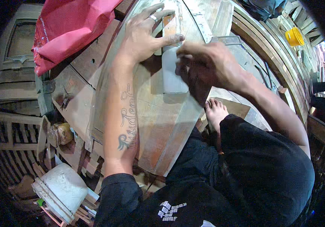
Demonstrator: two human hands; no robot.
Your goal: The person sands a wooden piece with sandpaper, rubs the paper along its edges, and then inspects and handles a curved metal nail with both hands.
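Observation:
A long, pale, square-ended piece [173,76], its material unclear, lies on a broad wooden panel [151,119] in front of me. Over its upper part my left hand [148,34] is spread, a ring on one finger and the thumb reaching across the piece. My right hand [205,62] is blurred, fingers curled at the right edge of the same piece below the left thumb. Whether anything is inside the curled fingers is hidden. Dark shadow falls on the panel under the right hand.
A red plastic bag [71,31] bearing writing covers the upper left. A white bucket [63,190] and a lidded jar [60,133] stand lower left. Stacked boards [276,51] run along the right, near a yellow bucket [294,37]. A bare foot [217,113] sits beside the panel.

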